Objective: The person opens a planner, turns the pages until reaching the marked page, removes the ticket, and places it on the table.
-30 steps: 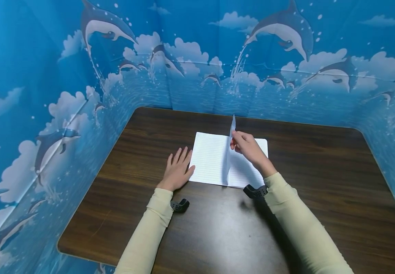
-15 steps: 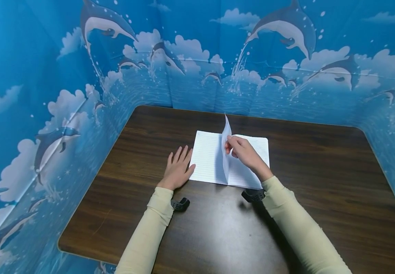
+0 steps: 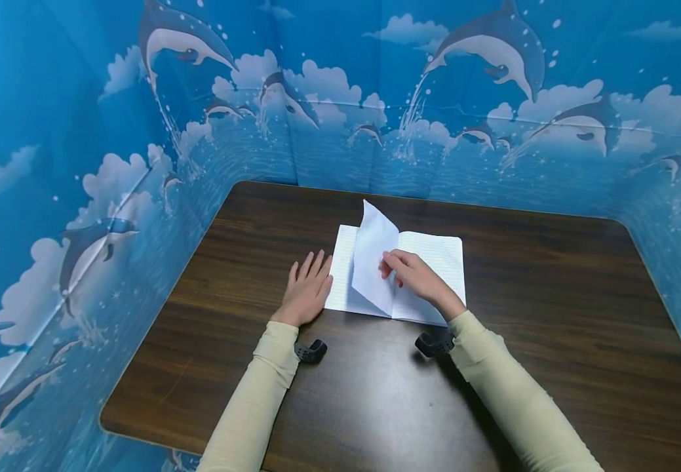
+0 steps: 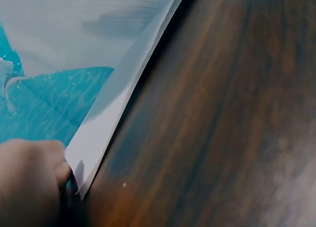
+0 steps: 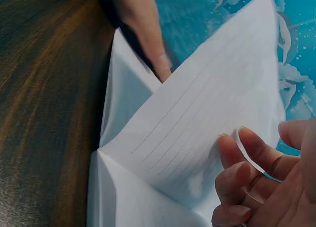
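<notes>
An open lined notebook (image 3: 428, 248) lies on the table. One loose-standing page (image 3: 373, 252) is lifted from the fold and leans over to the left side. My right hand (image 3: 415, 276) is right at this page, its fingers relaxed and bent. In the right wrist view the fingertips (image 5: 229, 148) lie against the page, with the thumb apart from them and nothing pinched. My left hand (image 3: 305, 288) rests flat on the table with fingers spread, its thumb side at the notebook's left edge. The left wrist view shows part of that hand (image 4: 32, 180) beside the notebook's corner.
The dark wooden table (image 3: 552, 295) extends on all sides of the notebook. A blue curtain (image 3: 340, 157) printed with dolphins hangs behind the table and along its left side. A black band (image 3: 311, 352) is on the left wrist, and another black band (image 3: 434, 343) on the right.
The lifted page has swung from upright over to the left. My right hand has moved slightly left and nearer, and its fingers have loosened from the page edge. The left hand has barely moved.
</notes>
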`<action>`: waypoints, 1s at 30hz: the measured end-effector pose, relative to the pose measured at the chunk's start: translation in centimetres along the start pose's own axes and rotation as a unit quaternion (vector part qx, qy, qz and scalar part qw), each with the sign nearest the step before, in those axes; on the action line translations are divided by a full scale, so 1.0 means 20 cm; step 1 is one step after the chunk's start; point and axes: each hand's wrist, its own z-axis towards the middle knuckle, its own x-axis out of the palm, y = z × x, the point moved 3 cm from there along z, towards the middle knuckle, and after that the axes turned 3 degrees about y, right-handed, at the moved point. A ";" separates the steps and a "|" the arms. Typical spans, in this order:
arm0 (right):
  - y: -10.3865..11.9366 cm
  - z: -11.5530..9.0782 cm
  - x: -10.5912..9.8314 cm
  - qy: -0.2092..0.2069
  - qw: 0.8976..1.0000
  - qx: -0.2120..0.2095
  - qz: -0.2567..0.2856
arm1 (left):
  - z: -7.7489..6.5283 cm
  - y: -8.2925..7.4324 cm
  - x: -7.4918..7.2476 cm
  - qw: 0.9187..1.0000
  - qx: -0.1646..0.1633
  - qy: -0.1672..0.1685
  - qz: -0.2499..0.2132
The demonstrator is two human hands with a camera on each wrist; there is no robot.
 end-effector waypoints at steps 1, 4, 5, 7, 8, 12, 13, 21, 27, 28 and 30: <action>0.00 0.00 0.00 0.004 1.000 0.001 -0.005 | 0.00 0.00 0.00 1.000 0.000 -0.002 -0.007; -0.01 0.00 0.01 0.017 1.000 0.004 -0.025 | 0.00 -0.01 -0.02 1.000 -0.004 -0.002 -0.026; -0.01 -0.01 0.01 0.021 0.999 0.005 -0.030 | 0.00 -0.01 -0.02 0.999 -0.006 -0.002 -0.032; -0.01 -0.01 0.01 0.031 0.999 0.007 -0.042 | 0.00 -0.01 -0.03 0.999 -0.008 0.000 -0.040; -0.01 -0.01 0.02 0.038 0.998 0.007 -0.048 | 0.00 -0.02 -0.03 0.999 -0.009 0.001 -0.044; -0.02 -0.01 0.03 0.064 0.996 0.012 -0.067 | 0.00 -0.02 -0.05 0.998 -0.009 0.004 -0.060; -0.02 -0.02 0.03 0.069 0.995 0.014 -0.069 | 0.00 -0.02 -0.05 0.998 -0.008 0.004 -0.065; -0.04 -0.01 0.04 0.068 0.994 0.014 -0.087 | 0.02 0.01 -0.01 0.999 0.001 0.016 -0.032; -0.06 -0.03 0.00 0.037 0.996 0.009 -0.085 | 0.00 0.01 -0.01 0.999 -0.002 0.025 -0.027; -0.06 -0.04 -0.02 0.023 0.996 0.010 -0.084 | 0.00 0.01 -0.02 0.999 -0.003 0.025 -0.027; -0.08 -0.06 -0.07 -0.012 0.996 0.016 -0.082 | 0.00 0.00 -0.02 0.999 -0.001 0.020 -0.025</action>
